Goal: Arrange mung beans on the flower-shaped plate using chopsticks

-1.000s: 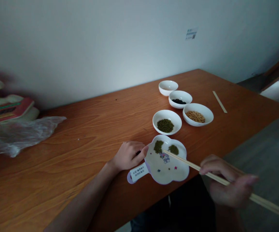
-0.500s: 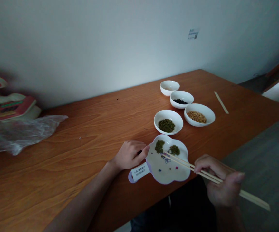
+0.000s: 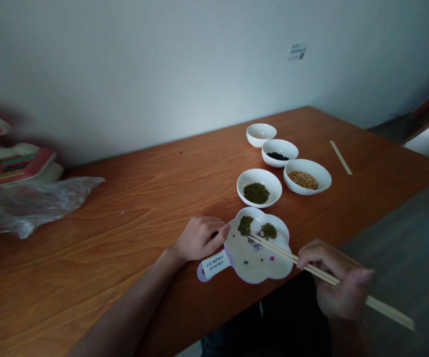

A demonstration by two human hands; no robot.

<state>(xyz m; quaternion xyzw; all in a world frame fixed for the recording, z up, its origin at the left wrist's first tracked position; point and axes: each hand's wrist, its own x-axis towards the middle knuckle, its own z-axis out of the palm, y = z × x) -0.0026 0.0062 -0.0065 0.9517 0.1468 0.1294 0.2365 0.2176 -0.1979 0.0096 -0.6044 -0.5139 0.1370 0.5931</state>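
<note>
My right hand (image 3: 343,282) is closed around a pair of wooden chopsticks (image 3: 281,252). Their tips are close together over the flower-shaped plate (image 3: 270,267), at the lower edge of the left heap of green mung beans (image 3: 245,225). A second heap of mung beans (image 3: 269,230) lies to its right on the same plate. Fingers of my left hand (image 3: 201,238) are curled at the plate's left rim, holding it above the labelled handle (image 3: 214,265). Whether any bean sits between the chopstick tips is too small to tell.
Behind the plate stands a white bowl of mung beans (image 3: 259,201). Farther back are bowls of tan beans (image 3: 322,176), black beans (image 3: 292,151) and pale contents (image 3: 261,129). A paper strip (image 3: 341,157) lies right. Plastic wrap (image 3: 51,203) and a red-white object (image 3: 21,168) sit left.
The chopstick tips have drawn together and shifted slightly left toward the left heap of mung beans. My left hand and the plate have stayed in place.
</note>
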